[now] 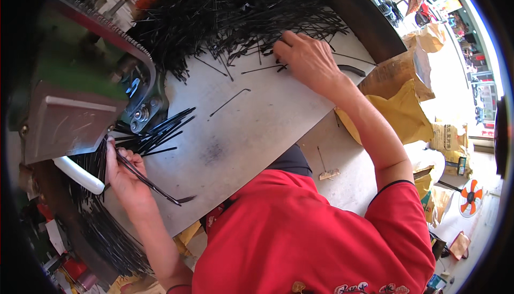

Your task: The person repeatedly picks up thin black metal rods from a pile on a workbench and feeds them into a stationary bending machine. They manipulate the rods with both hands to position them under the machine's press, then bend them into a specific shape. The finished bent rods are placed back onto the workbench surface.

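My left hand (127,179) is closed around a few thin black rods (152,184), beside the metal guard (72,123) of a green machine (80,69). Their free ends point toward my body. Above its fingers, a small bundle of black rods (163,131) lies on the metal tabletop (235,149). My right hand (308,61) rests at the near edge of a large heap of thin black rods (230,13). Its fingers are curled down, and what they grip is hidden. A black curved handle (352,70) lies just right of that wrist. One bent rod (230,102) lies alone mid-table.
A dark raised rim (369,18) borders the table's far right. More black rods (115,235) fill the lower left, below a white rounded bar (80,175). Cardboard (399,74) and yellow sacks (399,112) stand right of the table. An orange-bladed fan (471,197) is farther off.
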A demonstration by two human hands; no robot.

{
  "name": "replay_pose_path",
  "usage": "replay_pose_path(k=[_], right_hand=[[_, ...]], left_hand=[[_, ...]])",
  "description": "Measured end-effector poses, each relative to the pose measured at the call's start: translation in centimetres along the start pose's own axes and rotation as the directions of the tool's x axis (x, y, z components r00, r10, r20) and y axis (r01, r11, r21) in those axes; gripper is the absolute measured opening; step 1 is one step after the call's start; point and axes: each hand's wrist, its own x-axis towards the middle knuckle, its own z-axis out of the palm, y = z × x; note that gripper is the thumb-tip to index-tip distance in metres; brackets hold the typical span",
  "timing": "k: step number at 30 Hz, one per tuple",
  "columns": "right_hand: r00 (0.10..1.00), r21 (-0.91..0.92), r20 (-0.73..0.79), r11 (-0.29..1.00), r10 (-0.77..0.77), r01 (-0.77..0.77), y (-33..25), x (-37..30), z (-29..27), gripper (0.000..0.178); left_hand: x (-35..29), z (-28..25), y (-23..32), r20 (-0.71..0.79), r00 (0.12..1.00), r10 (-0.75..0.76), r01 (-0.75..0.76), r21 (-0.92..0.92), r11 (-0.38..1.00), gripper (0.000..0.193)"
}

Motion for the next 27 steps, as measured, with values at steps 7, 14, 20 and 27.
replay_pose_path(k=[7,14,20,27], right_hand=[[0.997,0.05,0.072,0.998,0.027,-0.031,0.9,-0.4,-0.1,0.016],[1.0,-0.041,-0.009,0.999,-0.024,0.023,0.4,0.6,-0.4,0.014],[0.951,0.319,-0.303,0.933,-0.067,0.168,-7.6,3.1,-2.0,0.015],[0.987,0.479,0.0,0.867,-0.158,0.139,-18.1,5.2,-1.3,0.009]], left_hand=[[-1.9,1.0,-0.1,-0.038,0.999,-0.01,0.012,0.062,0.998,0.016],[-2.1,1.3,-0.6,-0.049,0.998,-0.041,0.042,0.011,0.999,0.01],[-2.2,1.6,-0.9,-0.011,1.0,-0.014,0.014,0.046,0.999,0.012],[-1.7,3.3,-2.1,0.084,0.996,-0.002,-0.018,0.234,0.972,0.016]])
